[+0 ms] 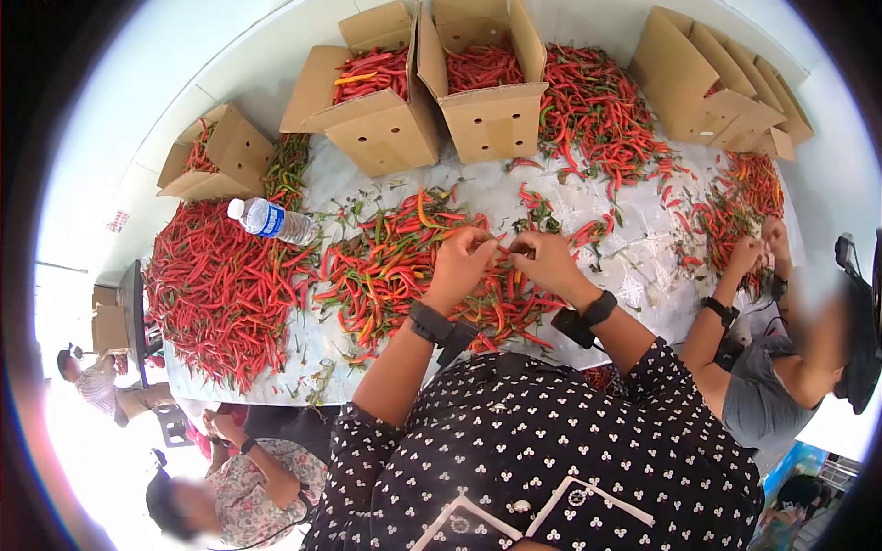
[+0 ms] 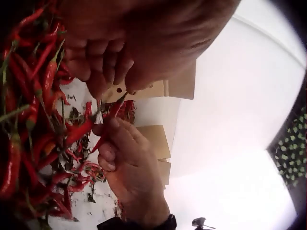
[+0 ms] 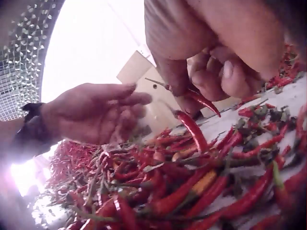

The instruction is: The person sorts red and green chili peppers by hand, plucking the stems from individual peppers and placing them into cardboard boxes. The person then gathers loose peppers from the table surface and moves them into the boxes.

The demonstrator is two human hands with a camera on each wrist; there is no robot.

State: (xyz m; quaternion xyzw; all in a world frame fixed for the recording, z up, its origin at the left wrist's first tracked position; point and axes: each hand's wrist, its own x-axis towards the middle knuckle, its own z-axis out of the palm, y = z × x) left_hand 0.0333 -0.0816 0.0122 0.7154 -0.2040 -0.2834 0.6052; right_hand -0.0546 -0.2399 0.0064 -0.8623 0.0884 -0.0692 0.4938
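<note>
The right hand [image 3: 216, 52] has its grip closed on a slender, glossy red chili pepper with a thin stem [image 3: 204, 102], pinched between thumb and fingers above the tabletop [image 1: 643, 253]. The pepper tapers to a point, and its stem juts toward the left hand [image 3: 93, 114]. That hand's grip is open, its fingers loosely extended beside the stem. Below lies a loose pile of red, orange and green-stemmed chili peppers [image 1: 395, 266].
</note>
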